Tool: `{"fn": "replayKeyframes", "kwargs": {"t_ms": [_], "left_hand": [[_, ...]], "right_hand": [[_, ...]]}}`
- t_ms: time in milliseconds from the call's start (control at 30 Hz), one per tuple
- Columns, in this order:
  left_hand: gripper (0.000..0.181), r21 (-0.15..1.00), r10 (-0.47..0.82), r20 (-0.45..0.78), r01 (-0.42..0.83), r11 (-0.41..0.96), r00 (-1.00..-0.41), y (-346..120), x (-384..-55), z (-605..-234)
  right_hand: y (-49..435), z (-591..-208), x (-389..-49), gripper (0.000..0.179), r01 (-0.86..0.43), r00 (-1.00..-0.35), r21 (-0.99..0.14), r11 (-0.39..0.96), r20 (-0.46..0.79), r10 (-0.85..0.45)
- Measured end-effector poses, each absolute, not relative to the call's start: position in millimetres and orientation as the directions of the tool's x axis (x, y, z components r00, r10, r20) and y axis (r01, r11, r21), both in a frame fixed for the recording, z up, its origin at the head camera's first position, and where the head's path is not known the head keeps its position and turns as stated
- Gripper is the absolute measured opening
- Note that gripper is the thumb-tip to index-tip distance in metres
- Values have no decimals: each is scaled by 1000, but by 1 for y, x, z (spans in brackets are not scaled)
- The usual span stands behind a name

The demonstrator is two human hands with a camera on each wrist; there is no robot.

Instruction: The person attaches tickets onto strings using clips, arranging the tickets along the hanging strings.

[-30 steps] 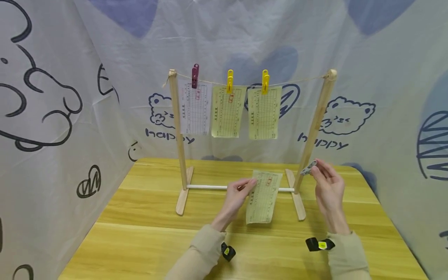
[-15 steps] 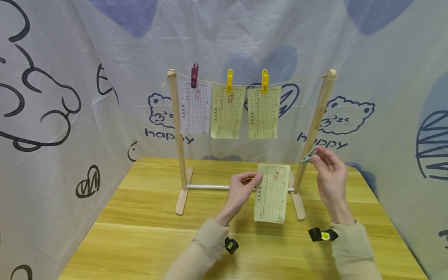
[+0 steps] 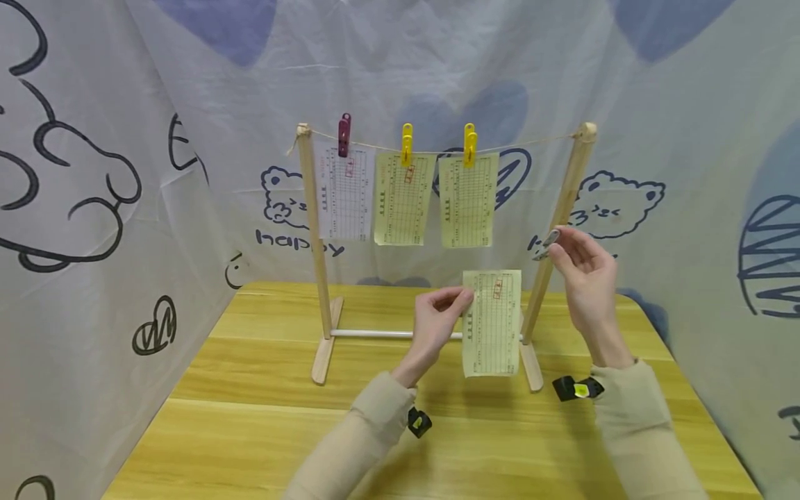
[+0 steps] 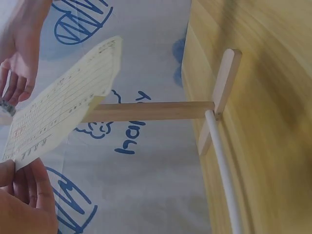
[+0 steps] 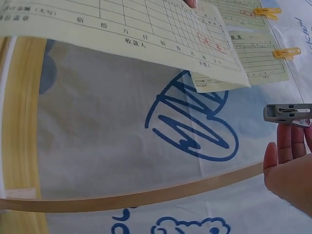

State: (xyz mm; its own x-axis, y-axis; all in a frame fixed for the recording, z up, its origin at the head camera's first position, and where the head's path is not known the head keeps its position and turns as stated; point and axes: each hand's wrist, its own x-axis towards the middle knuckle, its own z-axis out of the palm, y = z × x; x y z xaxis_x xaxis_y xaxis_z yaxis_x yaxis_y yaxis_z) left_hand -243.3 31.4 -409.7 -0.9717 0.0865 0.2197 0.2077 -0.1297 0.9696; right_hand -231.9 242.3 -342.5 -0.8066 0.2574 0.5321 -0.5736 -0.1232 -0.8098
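Observation:
My left hand (image 3: 435,323) pinches a pale yellow printed receipt (image 3: 492,326) by its upper left edge, so the slip hangs upright in front of the rack's lower right part. A grey clothespin (image 5: 282,112) is held between the thumb and fingers of my right hand (image 3: 585,281), beside the right post and apart from the receipt. On the string (image 3: 531,144) above hang a white receipt (image 3: 346,198) under a maroon clothespin (image 3: 344,135) and two yellow receipts (image 3: 403,205) under yellow clothespins (image 3: 407,144).
The wooden rack has a left post (image 3: 319,243), a right post (image 3: 558,229) and a white crossbar (image 3: 369,334) low between its feet. It stands on a wood-grain table (image 3: 250,417). A patterned cloth (image 3: 387,55) surrounds the table at the back and sides.
Both hands have risen. The receipt in my left hand has moved up and slightly right and now faces the head camera more squarely. The grey clothespin has gone up with my right hand.

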Motion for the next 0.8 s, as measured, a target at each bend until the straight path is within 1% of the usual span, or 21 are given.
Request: {"fn": "replayKeyframes", "kwargs": {"t_ms": [233,400,533,800], "left_hand": [[23,958,50,250,239,-157,-967,36,-251,-396],[23,953,26,265,258,-159,-964,39,-256,-385],[23,950,20,264,257,-177,-964,42,-258,-376],[22,945,-6,287,284,-163,-958,49,-266,-359]], "right_hand": [[244,-322,-243,28,-602,-768,-796,59,598,227],[243,-309,-248,28,-632,-731,-755,174,655,188],[242,-299,-254,27,-668,-696,-714,210,699,162],[241,-276,-263,24,-708,-644,-654,265,753,137]]}}
